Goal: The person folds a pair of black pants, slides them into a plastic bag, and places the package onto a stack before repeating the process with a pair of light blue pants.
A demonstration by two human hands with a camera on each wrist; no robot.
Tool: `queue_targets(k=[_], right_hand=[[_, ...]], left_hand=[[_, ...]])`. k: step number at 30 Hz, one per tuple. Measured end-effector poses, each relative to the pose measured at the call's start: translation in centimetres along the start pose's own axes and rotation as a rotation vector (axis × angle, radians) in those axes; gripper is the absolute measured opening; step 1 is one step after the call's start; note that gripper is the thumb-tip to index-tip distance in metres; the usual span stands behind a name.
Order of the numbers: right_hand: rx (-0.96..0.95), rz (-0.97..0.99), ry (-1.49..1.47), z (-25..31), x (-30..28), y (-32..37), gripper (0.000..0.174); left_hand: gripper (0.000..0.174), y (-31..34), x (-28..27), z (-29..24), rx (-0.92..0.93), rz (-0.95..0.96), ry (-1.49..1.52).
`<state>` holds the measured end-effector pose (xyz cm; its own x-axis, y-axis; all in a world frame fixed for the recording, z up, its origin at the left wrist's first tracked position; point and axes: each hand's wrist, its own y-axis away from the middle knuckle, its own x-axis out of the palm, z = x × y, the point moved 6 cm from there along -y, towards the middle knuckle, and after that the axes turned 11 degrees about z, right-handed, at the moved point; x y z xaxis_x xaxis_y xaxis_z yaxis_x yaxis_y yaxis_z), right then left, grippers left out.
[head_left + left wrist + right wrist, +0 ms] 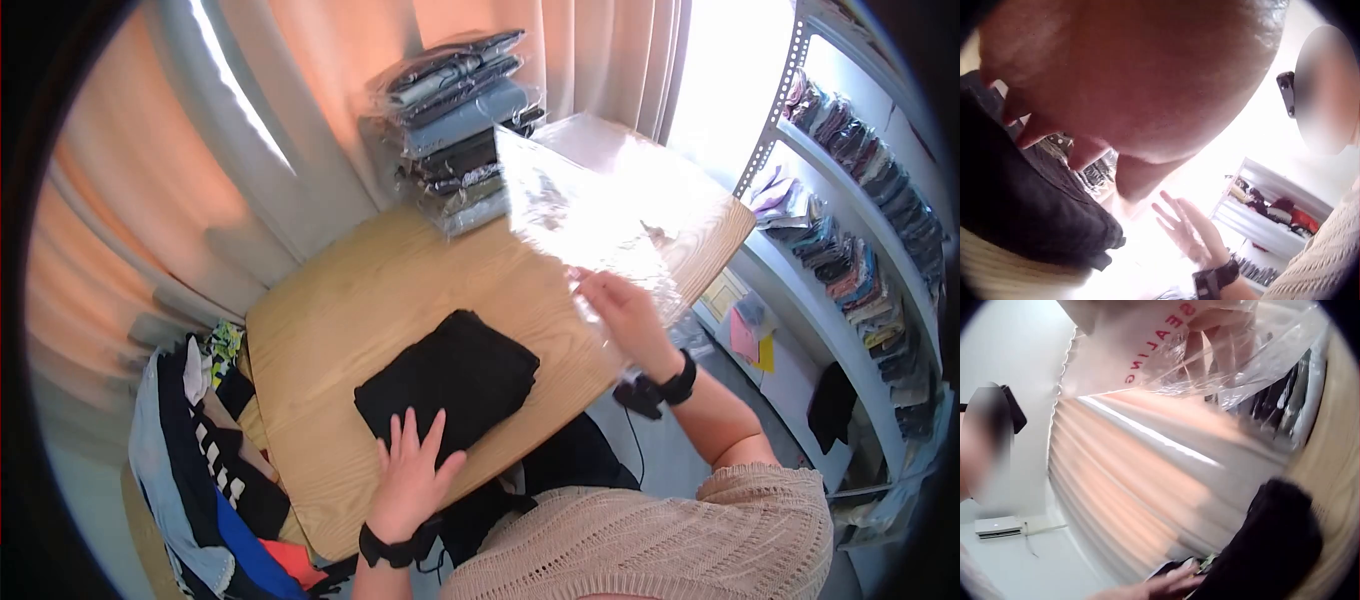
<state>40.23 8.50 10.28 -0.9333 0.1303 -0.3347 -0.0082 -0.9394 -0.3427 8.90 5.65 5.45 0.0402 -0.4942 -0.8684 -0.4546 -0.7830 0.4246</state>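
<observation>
Beige curtains behind bagged clothes.

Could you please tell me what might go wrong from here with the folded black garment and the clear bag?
The folded black garment lies near the edge of the wooden table, with the left hand spread on it; a nudge might push it over or loosen its folds. The clear bag, pinched by the right hand, looks thin and could crumple. The stack of bagged clothes looks uneven and might topple if bumped.
</observation>
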Motion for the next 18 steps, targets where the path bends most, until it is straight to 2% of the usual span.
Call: queue_targets(k=[2, 4, 5, 6, 9, 11, 12, 15, 18], right_hand=[[-0.090, 0.140, -0.008, 2.5, 3.8, 1.6, 0.014], [-0.129, 0.318, -0.147, 4.1, 7.5, 2.9, 0.011], [-0.255, 0.389, -0.049, 5.2, 8.9, 3.3, 0.009], [-0.239, 0.461, -0.110, 5.2, 10.3, 3.7, 0.009], [-0.313, 0.560, -0.160, 6.1, 12.8, 4.4, 0.010], [-0.435, 0.639, -0.035, 6.9, 13.8, 4.8, 0.013], [-0.434, 0.648, -0.044, 7.1, 13.7, 4.8, 0.013], [-0.286, 0.560, -0.087, 6.3, 11.6, 4.3, 0.018], [0.011, 0.251, -0.077, 3.0, 8.2, 4.1, 0.018]], left_hand=[[0.070, -0.4, -1.7, -0.8, 0.266, -0.183, 0.303], [0.071, 0.4, -3.6, -2.2, 0.501, -0.365, 0.841], [0.072, 0.4, -4.1, -2.4, 0.558, -0.387, 0.955], [0.067, 0.4, -4.2, -2.3, 0.578, -0.393, 1.023], [0.059, -0.3, -4.0, -1.9, 0.512, -0.350, 1.058], [0.044, -1.6, -2.5, -0.4, 0.375, -0.321, 1.073], [0.044, -1.8, -1.9, 0.3, 0.363, -0.324, 1.077], [0.033, -1.3, -1.2, 3.1, 0.280, -0.347, 1.521], [0.037, 1.3, -2.0, 6.6, 0.134, -0.498, 1.521]])
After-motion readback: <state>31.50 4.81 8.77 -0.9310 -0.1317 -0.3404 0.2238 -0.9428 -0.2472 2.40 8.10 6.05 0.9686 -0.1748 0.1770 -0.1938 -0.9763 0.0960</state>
